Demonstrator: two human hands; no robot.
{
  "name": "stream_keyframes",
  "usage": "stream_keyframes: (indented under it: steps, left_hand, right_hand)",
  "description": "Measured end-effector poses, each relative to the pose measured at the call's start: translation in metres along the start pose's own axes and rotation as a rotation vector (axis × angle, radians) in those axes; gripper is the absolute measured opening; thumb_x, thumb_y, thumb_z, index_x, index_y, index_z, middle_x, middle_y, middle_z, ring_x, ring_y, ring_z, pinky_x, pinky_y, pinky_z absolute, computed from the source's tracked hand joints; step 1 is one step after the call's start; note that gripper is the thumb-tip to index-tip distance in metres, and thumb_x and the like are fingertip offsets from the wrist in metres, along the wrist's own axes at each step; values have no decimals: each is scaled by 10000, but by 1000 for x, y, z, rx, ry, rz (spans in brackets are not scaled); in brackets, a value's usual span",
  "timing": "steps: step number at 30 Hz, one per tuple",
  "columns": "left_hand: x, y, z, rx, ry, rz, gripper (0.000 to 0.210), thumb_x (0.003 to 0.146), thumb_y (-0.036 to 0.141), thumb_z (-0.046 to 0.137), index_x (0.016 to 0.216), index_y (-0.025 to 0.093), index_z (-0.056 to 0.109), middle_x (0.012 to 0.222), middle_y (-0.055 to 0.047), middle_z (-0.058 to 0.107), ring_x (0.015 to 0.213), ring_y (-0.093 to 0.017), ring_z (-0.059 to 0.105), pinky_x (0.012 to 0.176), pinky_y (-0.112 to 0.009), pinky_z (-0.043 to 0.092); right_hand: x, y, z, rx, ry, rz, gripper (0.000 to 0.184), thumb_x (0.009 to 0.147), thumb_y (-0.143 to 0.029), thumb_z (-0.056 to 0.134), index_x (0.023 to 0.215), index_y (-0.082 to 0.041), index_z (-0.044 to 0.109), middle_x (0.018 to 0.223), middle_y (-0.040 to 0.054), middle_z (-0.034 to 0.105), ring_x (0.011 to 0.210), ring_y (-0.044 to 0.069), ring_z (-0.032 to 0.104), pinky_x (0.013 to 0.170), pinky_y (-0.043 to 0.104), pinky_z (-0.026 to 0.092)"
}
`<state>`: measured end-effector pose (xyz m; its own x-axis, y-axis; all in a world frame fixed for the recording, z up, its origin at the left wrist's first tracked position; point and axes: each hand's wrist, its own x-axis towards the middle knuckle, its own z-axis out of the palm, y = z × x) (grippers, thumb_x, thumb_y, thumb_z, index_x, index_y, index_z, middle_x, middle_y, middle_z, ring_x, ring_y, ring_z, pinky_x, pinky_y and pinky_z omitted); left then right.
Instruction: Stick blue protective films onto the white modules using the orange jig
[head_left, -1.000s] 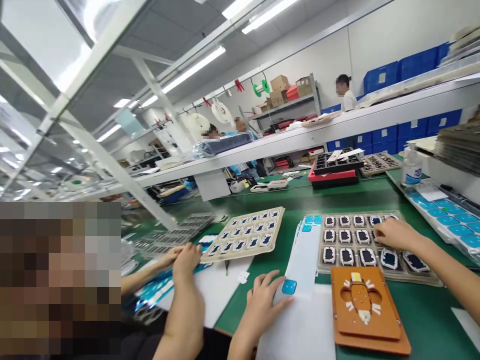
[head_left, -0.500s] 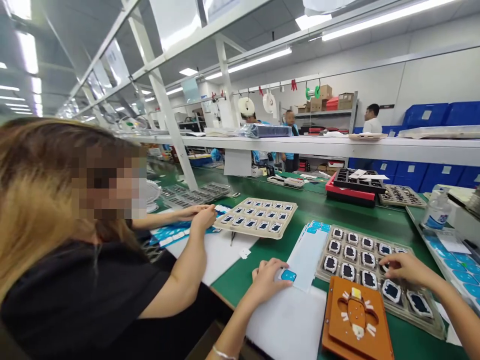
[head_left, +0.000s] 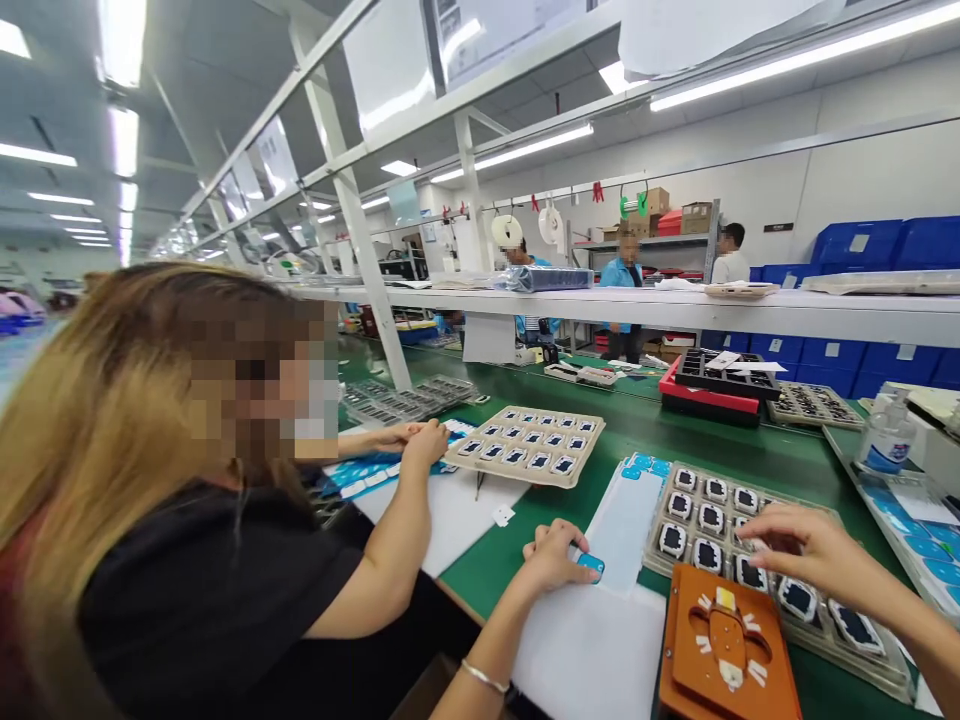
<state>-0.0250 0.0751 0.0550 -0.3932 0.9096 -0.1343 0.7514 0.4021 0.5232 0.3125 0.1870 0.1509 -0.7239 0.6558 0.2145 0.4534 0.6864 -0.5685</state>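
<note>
My left hand [head_left: 556,558] has its fingers curled with the thumb against a small blue sticker [head_left: 592,566], which lies at the near end of a pale label sheet [head_left: 624,522]. Over a beige tray [head_left: 679,475] of white-framed black parts hangs my right hand [head_left: 806,548]. Its thumb and forefinger are bent toward each other around a whitish edge; what this belongs to is not clear. Just below that tray sits an orange fixture [head_left: 724,645] with a shaped recess and white pads. A white sheet [head_left: 589,655] lies under my left forearm.
A co-worker [head_left: 225,560] sits at my left with both hands over blue sheets. A second part tray [head_left: 525,440] stands raised near them. Stacked red and black trays [head_left: 716,390], a pump bottle [head_left: 887,440] and a shelf rail [head_left: 585,305] are beyond.
The view has swung slightly left. My right hand has moved left across the tray, toward the orange fixture. My left hand stays at the blue sticker.
</note>
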Motion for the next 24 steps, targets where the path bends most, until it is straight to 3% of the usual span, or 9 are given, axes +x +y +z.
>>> stream_keyframes:
  steps: [4, 8, 11, 16, 20, 24]
  left_hand:
    - [0, 4, 1, -14, 28, -12, 402, 564, 387, 841, 903, 270, 659, 1186, -5, 577, 1196, -298, 457, 973, -378, 336]
    - [-6, 11, 0, -11, 56, -17, 351, 598, 312, 822, 885, 250, 631, 1215, -27, 554, 1205, -306, 436, 946, -397, 339]
    - [-15, 18, 0, 10, 82, -12, 289, 639, 258, 791, 858, 234, 605, 1225, -38, 551, 1220, -316, 418, 921, -408, 332]
    - [-31, 28, 3, 50, 98, 23, 234, 731, 192, 689, 932, 239, 578, 1048, -15, 641, 1108, -265, 517, 935, -407, 315]
    - [-33, 28, 3, 64, 73, 45, 512, 761, 194, 662, 1243, 278, 511, 1067, -10, 649, 1079, -241, 559, 914, -369, 344]
    - [-21, 16, -5, 75, 30, 25, 433, 700, 328, 755, 1100, 229, 620, 1185, -73, 594, 1175, -310, 496, 906, -357, 384]
  right_hand:
    - [-24, -10, 21, 74, 18, -38, 285, 757, -527, 712, 856, -271, 788, 774, 63, 720, 646, 207, 632, 598, 291, 500]
    - [-49, 22, 48, 247, 26, 115, 340, 700, -521, 768, 907, -251, 784, 740, 57, 715, 621, 208, 658, 558, 275, 532]
    - [-62, 45, 62, 371, 127, 210, 373, 702, -540, 762, 925, -241, 770, 730, 46, 699, 660, 220, 678, 590, 280, 560]
    - [-68, 46, 68, 167, 152, 140, 296, 750, -530, 722, 842, -250, 751, 668, 29, 682, 604, 186, 634, 558, 245, 517]
    - [-67, 39, 68, 101, 133, 92, 316, 801, -543, 662, 771, -233, 715, 628, 27, 651, 552, 165, 597, 515, 233, 477]
    - [-69, 40, 68, 116, 115, 57, 306, 823, -539, 668, 830, -238, 727, 762, 41, 650, 617, 156, 596, 542, 231, 471]
